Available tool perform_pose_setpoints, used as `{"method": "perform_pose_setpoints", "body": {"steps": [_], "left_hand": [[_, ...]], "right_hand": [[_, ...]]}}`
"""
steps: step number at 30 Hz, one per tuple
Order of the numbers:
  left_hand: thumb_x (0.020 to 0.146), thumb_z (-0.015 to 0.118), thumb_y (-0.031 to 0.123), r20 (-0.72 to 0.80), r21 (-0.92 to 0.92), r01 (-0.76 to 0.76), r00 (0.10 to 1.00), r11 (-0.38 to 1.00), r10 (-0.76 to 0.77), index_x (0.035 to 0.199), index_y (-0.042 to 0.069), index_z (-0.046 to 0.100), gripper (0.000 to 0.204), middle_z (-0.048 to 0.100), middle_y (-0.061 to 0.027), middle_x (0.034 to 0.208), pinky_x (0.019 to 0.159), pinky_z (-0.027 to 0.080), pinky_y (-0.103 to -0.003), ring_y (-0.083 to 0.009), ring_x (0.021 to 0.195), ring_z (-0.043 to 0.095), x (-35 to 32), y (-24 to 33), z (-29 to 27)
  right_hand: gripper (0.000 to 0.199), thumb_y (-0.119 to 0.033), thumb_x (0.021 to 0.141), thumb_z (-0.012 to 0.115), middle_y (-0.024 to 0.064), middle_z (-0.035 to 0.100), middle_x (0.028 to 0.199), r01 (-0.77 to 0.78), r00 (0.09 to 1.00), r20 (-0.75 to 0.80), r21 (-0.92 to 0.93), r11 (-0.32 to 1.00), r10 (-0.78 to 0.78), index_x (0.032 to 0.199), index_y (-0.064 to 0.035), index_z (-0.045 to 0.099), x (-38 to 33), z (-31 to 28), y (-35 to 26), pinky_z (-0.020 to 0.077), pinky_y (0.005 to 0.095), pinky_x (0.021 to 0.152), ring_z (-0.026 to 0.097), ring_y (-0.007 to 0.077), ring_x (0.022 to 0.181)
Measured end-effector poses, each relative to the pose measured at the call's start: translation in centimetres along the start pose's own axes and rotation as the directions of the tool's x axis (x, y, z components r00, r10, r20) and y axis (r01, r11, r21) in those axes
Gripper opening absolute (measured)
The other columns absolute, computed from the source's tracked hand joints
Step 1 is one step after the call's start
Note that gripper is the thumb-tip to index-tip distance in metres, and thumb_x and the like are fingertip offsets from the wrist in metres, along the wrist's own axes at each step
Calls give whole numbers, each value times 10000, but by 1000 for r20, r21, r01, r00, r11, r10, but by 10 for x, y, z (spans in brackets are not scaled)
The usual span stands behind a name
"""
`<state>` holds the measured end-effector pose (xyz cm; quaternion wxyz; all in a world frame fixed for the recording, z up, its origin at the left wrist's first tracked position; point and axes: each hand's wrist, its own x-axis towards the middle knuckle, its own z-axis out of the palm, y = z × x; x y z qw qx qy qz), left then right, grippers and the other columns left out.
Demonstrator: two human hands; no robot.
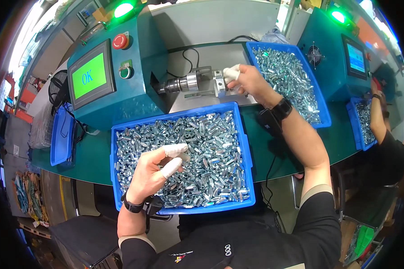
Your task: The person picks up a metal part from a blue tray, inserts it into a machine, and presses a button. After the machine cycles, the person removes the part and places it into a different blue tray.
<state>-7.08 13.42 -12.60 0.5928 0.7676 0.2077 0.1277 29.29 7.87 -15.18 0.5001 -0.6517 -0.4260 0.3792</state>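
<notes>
My left hand (155,170) hovers over the near blue tray (184,210), which is heaped with small shiny metal sleeve-like parts (211,166). White finger covers sit on its thumb and index finger, and the fingertips are apart with nothing visible between them. At the machine, my right hand (247,80) has its covered fingertips pinched together beside a small metal fixture block (219,84). Whatever those fingers hold is hidden. Left of the block, a round metal spindle (184,84) points toward it from the green machine (134,76).
The machine carries a lit green screen (90,77) and a red stop button (120,41). A second blue tray of metal parts (292,85) stands beyond my right forearm. At far right are another machine (334,62) and a person's arm (378,116). An upright blue tray (62,134) leans at left.
</notes>
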Motion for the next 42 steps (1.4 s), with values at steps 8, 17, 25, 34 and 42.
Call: {"method": "perform_pose_setpoints", "body": {"steps": [8, 17, 25, 34, 42], "left_hand": [[1010, 611, 64, 0, -24, -33, 999, 999, 33, 1320, 21, 670, 318, 758, -122, 1083, 746, 566, -281, -138, 822, 699, -2, -1, 2], [1017, 625, 97, -11, -52, -71, 997, 996, 70, 1322, 17, 668, 318, 758, -111, 1081, 757, 567, -281, -130, 827, 696, -5, 1, 3], [1006, 636, 85, 35, 38, -150, 988, 988, 148, 1315, 2, 669, 322, 767, -108, 1057, 768, 577, -283, -133, 821, 705, -8, 9, -5], [1019, 663, 148, 51, -39, -52, 997, 998, 54, 1315, -9, 664, 335, 768, -89, 1075, 791, 564, -267, -123, 844, 706, -4, 2, -1], [1016, 675, 155, 21, -82, -28, 999, 996, 30, 1325, 3, 664, 345, 766, -116, 1106, 804, 572, -276, -137, 862, 711, -5, 2, -5]], "right_hand": [[569, -432, 901, 731, 197, 741, 946, 70, 915, -200, -776, 626, -351, 1260, 1, 642, 7, 28, -27, 574, 438, 752, 726, 341, 851], [521, -362, 882, 691, 248, 740, 1008, -3, 936, -156, -901, 434, -316, 1286, -38, 642, -2, 22, -53, 558, 532, 855, 709, 431, 975], [524, -414, 917, 707, 207, 735, 1085, -316, 887, -361, -929, 192, -287, 1313, -73, 659, -64, -92, -26, 556, 485, 845, 713, 379, 990], [288, -153, 843, 778, 125, 712, 932, 663, 718, 453, -675, 322, -528, 1116, -88, 716, -84, 9, 7, 551, 417, 793, 682, 339, 900], [347, -191, 805, 779, 132, 707, 967, 505, 861, 509, -856, 113, 10, 1133, -121, 689, -79, 54, -7, 545, 442, 865, 670, 337, 1021]]}}
